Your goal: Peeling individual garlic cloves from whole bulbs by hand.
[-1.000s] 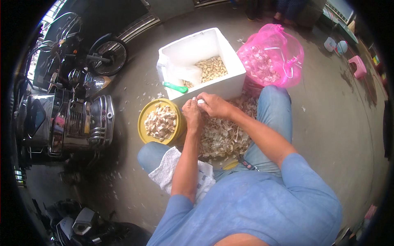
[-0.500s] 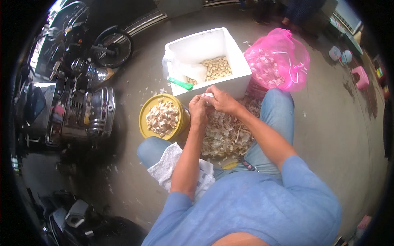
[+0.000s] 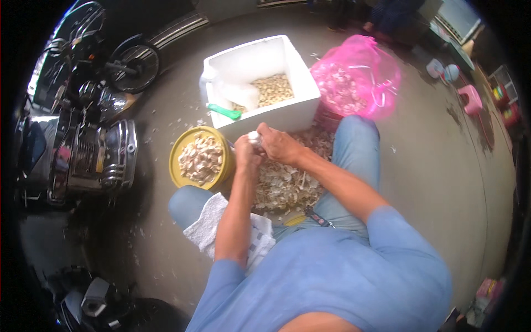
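My left hand (image 3: 246,150) and my right hand (image 3: 278,145) meet above a heap of papery garlic skins (image 3: 287,188) between my knees. A small white piece, likely a garlic clove (image 3: 254,137), shows at my left fingertips. My left fingers are closed on it, and my right fingers pinch right beside it; what they grip is partly hidden. Left of my hands, a yellow bucket (image 3: 226,169) is topped with unpeeled cloves (image 3: 200,160). A white foam box (image 3: 282,117) just ahead holds peeled cloves (image 3: 274,88) and a whitish plastic bag. A green-handled tool (image 3: 224,111) lies on its near rim.
A pink mesh bag (image 3: 381,72) of garlic stands right of the box. Motorcycles (image 3: 102,149) line the left side. A checked towel (image 3: 207,224) drapes my left leg. A pink stool (image 3: 470,99) stands far right, and people's legs (image 3: 343,16) show at the back.
The whole view has shifted, so everything sits slightly further left. The white piece, earlier by my right thumb, now shows at my left fingertips. My right fingers have curled in beside it.
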The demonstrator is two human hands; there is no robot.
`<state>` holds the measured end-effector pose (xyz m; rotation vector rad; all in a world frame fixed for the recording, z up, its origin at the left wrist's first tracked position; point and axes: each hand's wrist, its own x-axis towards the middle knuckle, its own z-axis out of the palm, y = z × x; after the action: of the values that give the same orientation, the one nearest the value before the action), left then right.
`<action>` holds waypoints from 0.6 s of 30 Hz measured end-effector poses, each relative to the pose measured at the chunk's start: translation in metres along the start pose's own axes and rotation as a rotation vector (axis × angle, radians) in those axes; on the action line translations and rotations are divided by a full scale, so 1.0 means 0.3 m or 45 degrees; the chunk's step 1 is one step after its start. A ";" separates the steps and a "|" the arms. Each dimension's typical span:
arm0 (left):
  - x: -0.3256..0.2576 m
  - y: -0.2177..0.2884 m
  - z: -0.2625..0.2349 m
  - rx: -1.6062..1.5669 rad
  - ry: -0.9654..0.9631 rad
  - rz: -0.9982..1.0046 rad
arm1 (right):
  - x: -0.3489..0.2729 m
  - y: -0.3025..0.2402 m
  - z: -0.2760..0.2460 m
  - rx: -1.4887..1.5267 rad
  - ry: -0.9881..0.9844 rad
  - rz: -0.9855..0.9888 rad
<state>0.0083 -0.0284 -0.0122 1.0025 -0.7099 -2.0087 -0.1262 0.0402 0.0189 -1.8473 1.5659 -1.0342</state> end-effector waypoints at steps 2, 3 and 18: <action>-0.002 0.014 0.019 0.030 -0.076 -0.080 | 0.003 0.023 -0.008 0.045 0.057 0.082; 0.009 -0.007 0.048 0.057 0.004 0.041 | 0.017 0.043 -0.011 0.101 0.100 0.146; 0.063 -0.081 0.070 0.174 0.172 0.453 | 0.075 0.105 0.012 0.233 0.184 0.238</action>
<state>-0.0260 -0.0276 -0.0267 1.0007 -0.8924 -1.5883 -0.1408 0.0115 -0.0026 -1.5029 1.6312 -1.2021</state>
